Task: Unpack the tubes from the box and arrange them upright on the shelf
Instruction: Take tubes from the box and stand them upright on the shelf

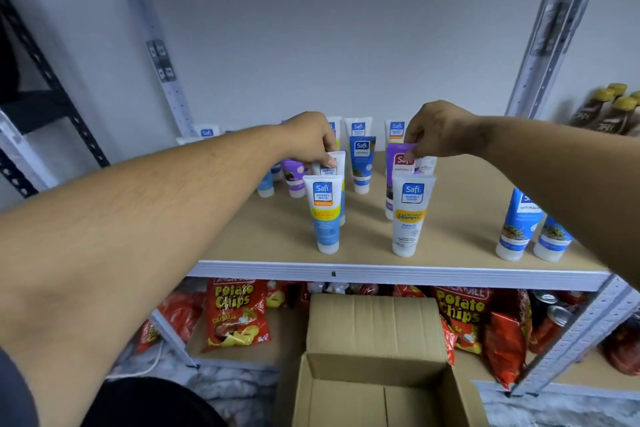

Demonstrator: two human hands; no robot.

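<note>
Bottom centre: open cardboard box (pixel 374 392). Mid-frame on the shelf (pixel 398 270): tubes upright. Behind: left hand (pixel 308 142) pinching a white tube (pixel 331 165); right hand (pixel 436 132) pinching a purple tube (pixel 398 163).

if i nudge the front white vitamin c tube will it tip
Probably. The white tube stands tall on its narrow cap, so it looks top-heavy. It stands apart from its neighbours at the shelf edge, so nothing would catch it.
</note>
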